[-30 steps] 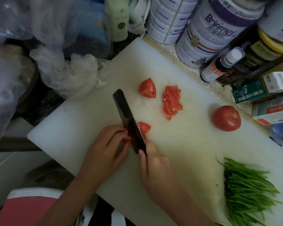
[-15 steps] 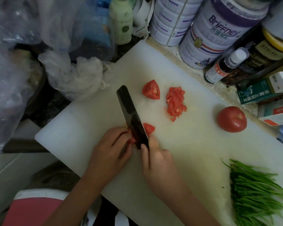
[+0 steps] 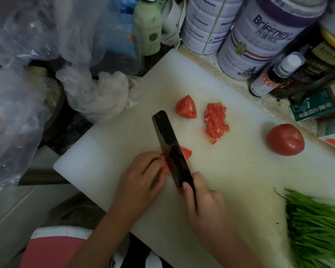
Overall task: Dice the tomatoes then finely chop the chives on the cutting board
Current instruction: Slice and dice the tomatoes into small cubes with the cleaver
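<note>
Tomatoes first; head cam only. Current tomato piece [image 3: 186, 153] sits near centre of the white cutting board [image 3: 240, 180], under the knife [image 3: 168, 144]. Part of it shows red to R of blade, the rest is tucked under my L hand [image 3: 141, 182]. That hand's fingers are curled down, pinning the piece to the board, knuckles close beside the blade. My R hand [image 3: 203, 206] is closed round the knife handle w/ one finger laid up along the blade's heel; the handle itself is mostly hidden by the hand. Edge is down across the piece, tip pointing away from me. Farther back on board is one uncut wedge [image 3: 186, 107], w/ the diced pile [image 3: 216, 120] just beside it to R. At R edge, well apart, sits the whole tomato [image 3: 285, 139], untouched. At near-R corner lie the chives [image 3: 317, 233], loose bunch, uncut. Handling, my guess: flesh soft and wet, skin slick, so the piece prob. slides if pushed and squashes if gripped hard. Best hold is a light claw on the skin side, tips tucked back, cut face down. The round one is firmer but will roll, so steady it at the sides. Chives are light and limp and scatter easily; bunch them tight near the cut end.
</note>
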A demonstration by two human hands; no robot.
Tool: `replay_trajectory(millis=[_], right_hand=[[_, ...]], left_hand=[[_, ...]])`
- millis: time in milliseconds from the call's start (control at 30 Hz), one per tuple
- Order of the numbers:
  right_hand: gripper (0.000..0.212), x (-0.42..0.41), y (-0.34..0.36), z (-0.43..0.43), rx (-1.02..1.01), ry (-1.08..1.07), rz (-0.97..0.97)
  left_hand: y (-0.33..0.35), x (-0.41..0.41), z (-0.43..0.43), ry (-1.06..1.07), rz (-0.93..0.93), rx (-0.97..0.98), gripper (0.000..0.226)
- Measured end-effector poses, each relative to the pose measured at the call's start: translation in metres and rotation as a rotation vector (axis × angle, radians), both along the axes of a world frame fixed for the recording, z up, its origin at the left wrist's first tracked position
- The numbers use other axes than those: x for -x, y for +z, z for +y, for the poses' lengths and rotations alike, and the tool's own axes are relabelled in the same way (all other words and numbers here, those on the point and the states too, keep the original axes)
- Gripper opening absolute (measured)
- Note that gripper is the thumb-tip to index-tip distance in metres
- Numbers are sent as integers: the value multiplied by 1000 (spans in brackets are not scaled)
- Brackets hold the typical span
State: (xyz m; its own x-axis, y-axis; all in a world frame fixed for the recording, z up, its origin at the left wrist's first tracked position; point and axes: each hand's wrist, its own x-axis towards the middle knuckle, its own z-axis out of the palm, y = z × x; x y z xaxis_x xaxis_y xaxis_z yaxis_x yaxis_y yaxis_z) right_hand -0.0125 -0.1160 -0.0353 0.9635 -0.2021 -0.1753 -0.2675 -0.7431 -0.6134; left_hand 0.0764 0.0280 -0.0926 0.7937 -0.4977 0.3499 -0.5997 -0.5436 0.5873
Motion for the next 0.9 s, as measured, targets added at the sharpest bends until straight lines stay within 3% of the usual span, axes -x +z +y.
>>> replay_trajectory(millis=[200,333,600,667,900], right_hand=[[12,26,4,5,0,-78,47],[27,1,10,7,22,-56,47],[9,-17,24,-5,-30,-76,-13],[12,-7,28,-10,-48,-84,-12],[16,9,32,-9,-158,-93,32]], left_hand=[[-4,-1,2,-15,18,1,13],[-5,0,2,2,18,-13,15],[-7,1,5,-10,36,5,18],[-6,1,5,-17,48,18,20],[-1,3,6,15,229,136,33]])
